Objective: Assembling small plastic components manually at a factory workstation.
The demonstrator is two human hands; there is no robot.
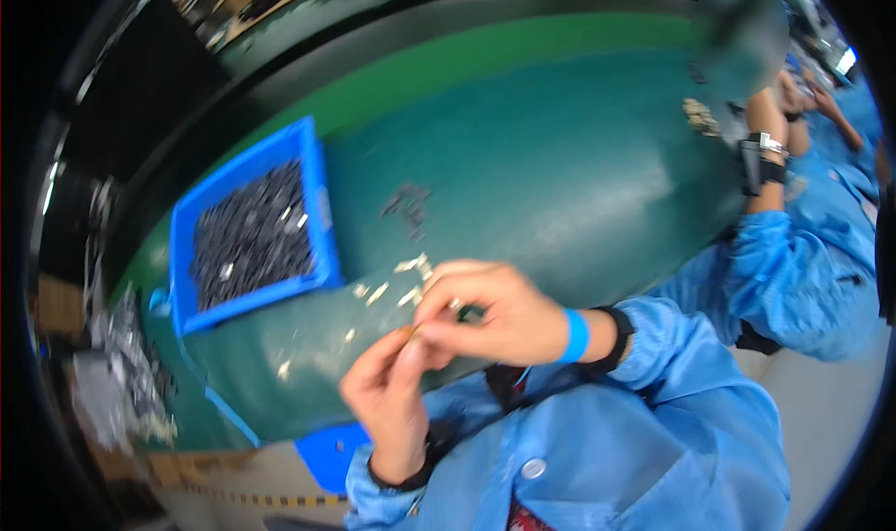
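Your left hand (392, 400) and right hand (509, 321) meet fingertip to fingertip, pinched on a small piece (413, 332) (too blurred to say what kind). That one looks unfinished. From there, loose pale pieces (376, 294) lie between nine and twelve o'clock, and a little heap of dark pieces (408, 204) sits at twelve. The blue bin (320, 200) at ten o'clock is well filled with dark parts (252, 237); you can't tell from here which are finished, but plenty seems left.

For room, the green tabletop (560, 148) opens widest toward one o'clock. Its near edge runs close below your hands at six; the bin's wall limits reach at ten, and a co-worker's sleeve (784, 270) bounds you near three.
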